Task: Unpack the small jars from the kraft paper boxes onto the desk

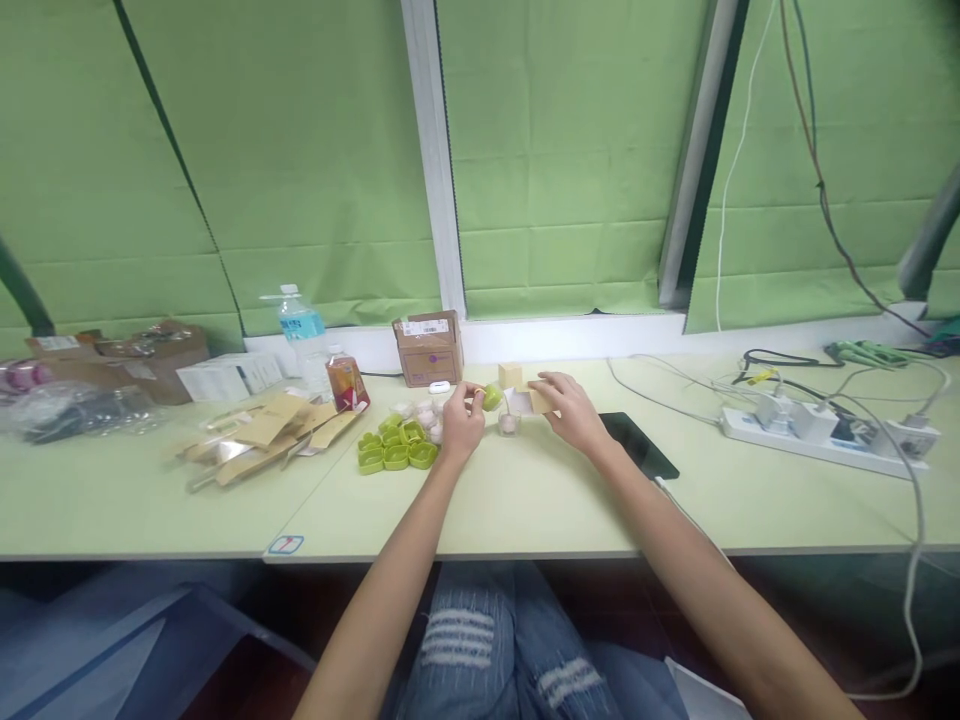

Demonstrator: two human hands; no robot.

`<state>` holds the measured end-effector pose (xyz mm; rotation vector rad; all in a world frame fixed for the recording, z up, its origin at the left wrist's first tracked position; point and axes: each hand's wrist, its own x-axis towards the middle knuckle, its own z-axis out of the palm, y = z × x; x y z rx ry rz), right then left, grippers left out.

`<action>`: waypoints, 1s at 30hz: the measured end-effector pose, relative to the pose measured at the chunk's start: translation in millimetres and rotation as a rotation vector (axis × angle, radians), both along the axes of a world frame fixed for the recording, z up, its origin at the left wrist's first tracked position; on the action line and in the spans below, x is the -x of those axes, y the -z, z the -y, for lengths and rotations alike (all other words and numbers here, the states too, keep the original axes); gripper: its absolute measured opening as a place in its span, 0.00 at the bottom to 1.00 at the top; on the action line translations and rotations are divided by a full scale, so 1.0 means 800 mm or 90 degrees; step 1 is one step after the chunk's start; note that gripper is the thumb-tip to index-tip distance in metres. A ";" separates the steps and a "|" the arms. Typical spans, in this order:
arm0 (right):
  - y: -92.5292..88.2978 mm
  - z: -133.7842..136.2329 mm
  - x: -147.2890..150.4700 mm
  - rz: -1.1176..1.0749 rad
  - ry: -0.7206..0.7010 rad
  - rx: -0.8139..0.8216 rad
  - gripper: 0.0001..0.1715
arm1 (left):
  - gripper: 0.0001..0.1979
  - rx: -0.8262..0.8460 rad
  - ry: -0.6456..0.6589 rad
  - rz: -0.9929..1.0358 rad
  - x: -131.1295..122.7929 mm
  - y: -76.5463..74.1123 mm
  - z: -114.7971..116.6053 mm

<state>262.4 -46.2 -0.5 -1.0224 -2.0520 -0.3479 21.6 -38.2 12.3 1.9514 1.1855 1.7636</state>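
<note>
Pinched in the fingers of my left hand (463,420) is a small round green piece (492,397); its exact kind is unclear. My right hand (570,408) grips a small tan box-like piece (541,400) with a white flap (517,402) beside it. Just below, between both hands, a small clear cup (509,425) stands on the table. Behind them sits a small tan cube-shaped box (511,376). To the left of my left hand lie several green moulded cups (395,457) and a cluster of small whitish pieces (429,416).
A black tablet (637,445) lies by my right forearm, and a white power strip (817,440) with tangled cables is farther right. Leftward are flattened tan packets (262,435), a drink carton (347,383), a water bottle (300,335) and a cardboard box (429,350).
</note>
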 end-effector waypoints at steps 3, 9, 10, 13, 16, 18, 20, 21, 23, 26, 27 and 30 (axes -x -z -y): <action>-0.006 0.005 0.009 0.032 0.019 -0.034 0.40 | 0.05 -0.009 -0.048 0.019 0.006 0.003 -0.006; -0.011 0.010 0.016 0.064 0.043 -0.073 0.42 | 0.05 -0.006 -0.076 0.017 0.012 0.009 -0.011; -0.011 0.010 0.016 0.064 0.044 -0.074 0.42 | 0.05 -0.004 -0.075 0.015 0.012 0.009 -0.011; -0.011 0.011 0.012 0.055 0.055 -0.065 0.40 | 0.05 -0.008 -0.081 0.011 0.013 0.010 -0.011; -0.011 0.011 0.008 0.032 0.096 -0.057 0.36 | 0.05 -0.015 -0.093 0.011 0.013 0.010 -0.011; -0.009 0.012 0.007 -0.002 0.149 -0.031 0.31 | 0.05 -0.014 -0.100 0.007 0.014 0.010 -0.010; -0.005 0.012 0.008 -0.057 0.220 0.038 0.27 | 0.05 -0.017 -0.110 -0.008 0.013 0.010 -0.008; -0.002 0.012 0.009 -0.088 0.251 0.091 0.26 | 0.05 -0.022 -0.115 -0.020 0.012 0.010 -0.007; 0.006 0.011 0.011 -0.146 0.281 0.210 0.25 | 0.05 -0.036 -0.122 -0.048 0.009 0.010 -0.005; 0.016 0.009 0.016 -0.221 0.238 0.342 0.32 | 0.05 -0.052 -0.130 -0.077 0.005 0.011 -0.003; 0.017 0.008 0.017 -0.243 0.225 0.349 0.37 | 0.05 -0.054 -0.134 -0.083 0.004 0.012 -0.002; 0.007 0.011 0.022 -0.292 0.209 0.216 0.48 | 0.05 -0.056 -0.143 -0.096 0.004 0.012 -0.002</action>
